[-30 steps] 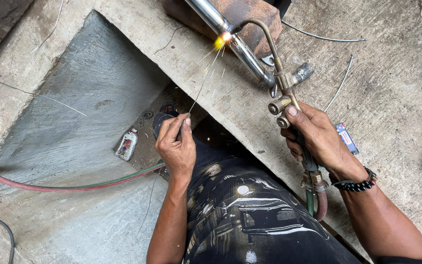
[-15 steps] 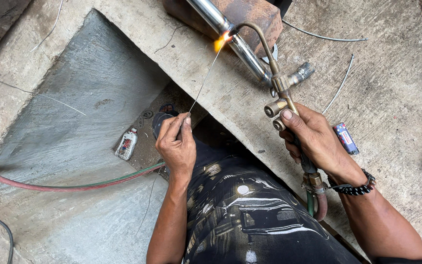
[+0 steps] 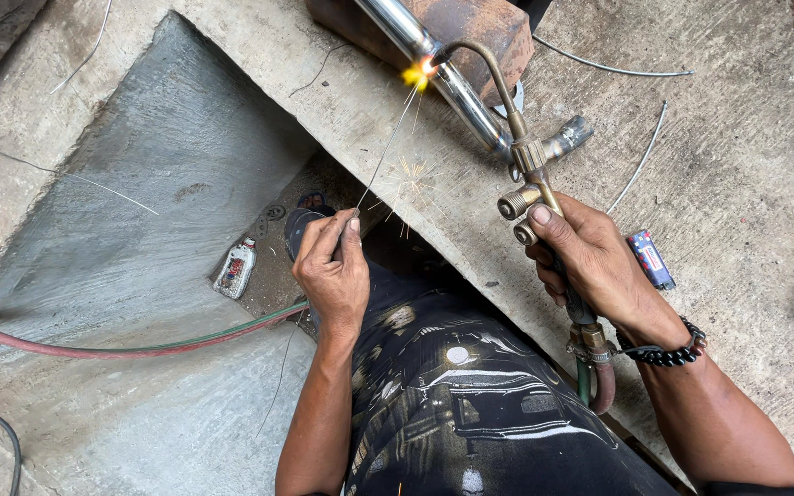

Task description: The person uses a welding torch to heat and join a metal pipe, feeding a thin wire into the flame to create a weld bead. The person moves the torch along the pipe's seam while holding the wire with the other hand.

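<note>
Head view showed the person's lap in dark trousers (image 3: 470, 404) nearest the camera, filling the lower middle. The left hand (image 3: 334, 271) sat just above the knee, its fingers (image 3: 351, 230) pinched together on a thin rod (image 3: 386, 147), which ran up and right to the flame (image 3: 418, 73). The right hand (image 3: 595, 262) was on the right, fingers wrapped shut around the torch (image 3: 530, 161) handle, thumb lying by the brass valves. Two hoses left the torch below the wrist, close beside the right thigh. The torch's curved neck arched up and left, its tip meeting the shiny pipe (image 3: 434, 60) at the flame, with sparks falling toward the left hand.

The pipe lay slantwise on a concrete ledge (image 3: 470, 211) whose edge ran diagonally between the hands. Left of that edge the floor dropped into a pit, where a small bottle (image 3: 235, 268) stood near the left hand and a red hose (image 3: 94, 347) crossed the sloped concrete. A lighter (image 3: 650, 260) lay on the slab just right of the right hand, apart from it. Loose wires (image 3: 640, 165) lay further out on the slab. A rusty block (image 3: 480, 28) sat behind the pipe at the top edge.
</note>
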